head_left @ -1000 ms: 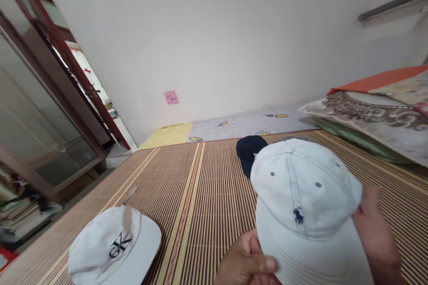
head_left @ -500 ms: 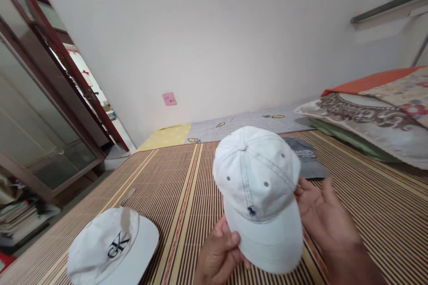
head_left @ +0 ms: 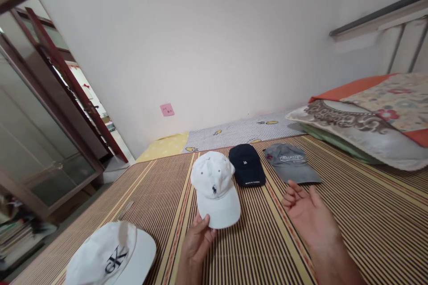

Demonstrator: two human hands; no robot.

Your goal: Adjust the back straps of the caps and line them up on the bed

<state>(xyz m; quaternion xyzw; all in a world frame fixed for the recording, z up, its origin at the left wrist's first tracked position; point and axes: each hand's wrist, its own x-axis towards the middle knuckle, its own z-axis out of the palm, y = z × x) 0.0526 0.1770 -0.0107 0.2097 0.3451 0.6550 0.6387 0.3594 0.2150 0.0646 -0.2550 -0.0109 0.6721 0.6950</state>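
A white baseball cap [head_left: 214, 173] with a small dark horse emblem is pinched at its brim by my left hand [head_left: 197, 238]; its brim points toward me. The cap is just left of a navy cap [head_left: 246, 164], partly overlapping it in view. I cannot tell whether it touches the mat. My right hand [head_left: 309, 216] is palm up with loosely curled fingers apart, holding nothing, just in front of a grey cap [head_left: 290, 162] with white lettering. Another white cap [head_left: 110, 254] with black letters lies at the lower left.
A striped bamboo mat [head_left: 261, 240] covers the surface. Pillows [head_left: 361, 124] are piled at the right. A checked cloth [head_left: 230, 136] runs along the wall. At the left stand a glass-panelled cabinet [head_left: 36, 129] and a stack of books [head_left: 20, 240].
My left hand has carried the white cap away from me and to the left, bringing the navy cap into view. My right hand has moved slightly left, apart from the cap.
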